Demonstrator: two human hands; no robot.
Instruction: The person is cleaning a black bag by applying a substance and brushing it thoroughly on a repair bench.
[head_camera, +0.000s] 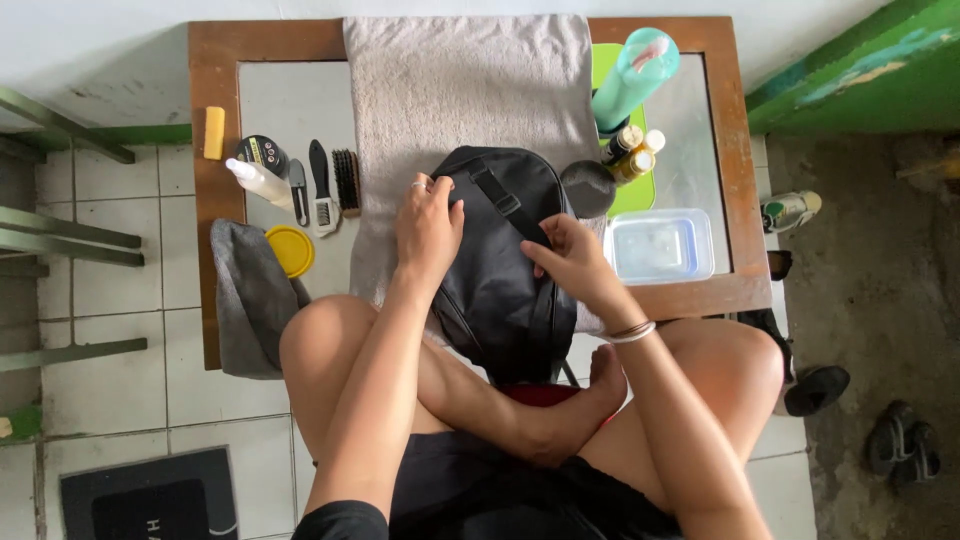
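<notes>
Both hands rest on a black backpack (500, 270) lying on a grey towel (470, 90), its lower end overhanging the counter (215, 120) edge toward the crossed legs. The left hand (428, 228) has its fingers curled, gripping the bag's upper left edge; the right hand (572, 258) pinches the fabric at its right side. Beyond stand brushes (330, 185) and a teal bottle (632, 75)

Both forearms reach forward, left hand (428, 228) and right hand (574, 262) fingers curled.
</notes>
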